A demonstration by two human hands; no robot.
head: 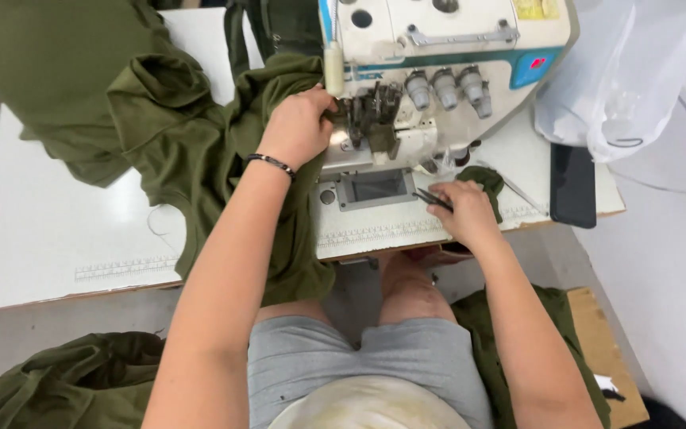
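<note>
Tweezers (432,199) pinched under right-hand fingers (458,208).

Bare white table (49,230) lies open to the far left of the left hand (299,127), and a narrow strip runs along the front edge. Olive fabric (192,151) heaps across the middle. The sewing machine (438,56) walls off the back. A plastic bag (621,71) and dark phone (573,187) crowd the space beyond the right hand (466,210).

Yellow label (535,8), red-blue panel (535,65), machine top
</note>
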